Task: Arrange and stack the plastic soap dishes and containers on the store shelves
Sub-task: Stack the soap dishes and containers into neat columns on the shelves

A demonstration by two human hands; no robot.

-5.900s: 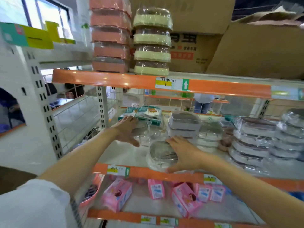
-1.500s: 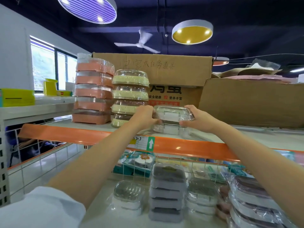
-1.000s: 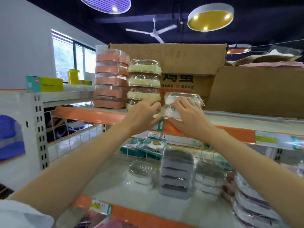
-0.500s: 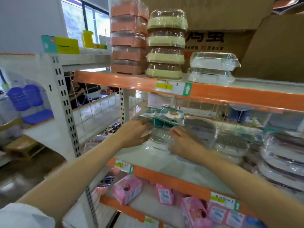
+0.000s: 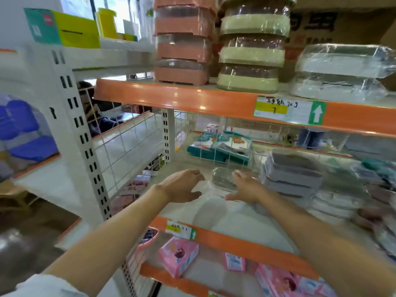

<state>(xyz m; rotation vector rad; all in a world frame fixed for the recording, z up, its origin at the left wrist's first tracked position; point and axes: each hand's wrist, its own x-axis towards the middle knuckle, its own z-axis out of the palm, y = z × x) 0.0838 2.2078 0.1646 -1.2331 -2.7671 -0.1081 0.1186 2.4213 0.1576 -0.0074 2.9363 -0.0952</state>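
Flanking a clear, rounded plastic soap dish [image 5: 224, 180], left hand [image 5: 182, 186] and right hand [image 5: 246, 186], fingers loosely spread, gripping nothing.

middle shelf [image 5: 214, 213]: bare white strip along front edge | clear soap dish [image 5: 224, 180] sits between both hands | grey stack [image 5: 293, 172] crowds the right | teal boxes [image 5: 220, 150] block the back | wire mesh [image 5: 128, 142] walls the left | orange beam [image 5: 203, 99] caps overhead

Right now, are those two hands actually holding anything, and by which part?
Nothing is held. The left hand and right hand sit open on either side of the clear soap dish, neither curled round it.
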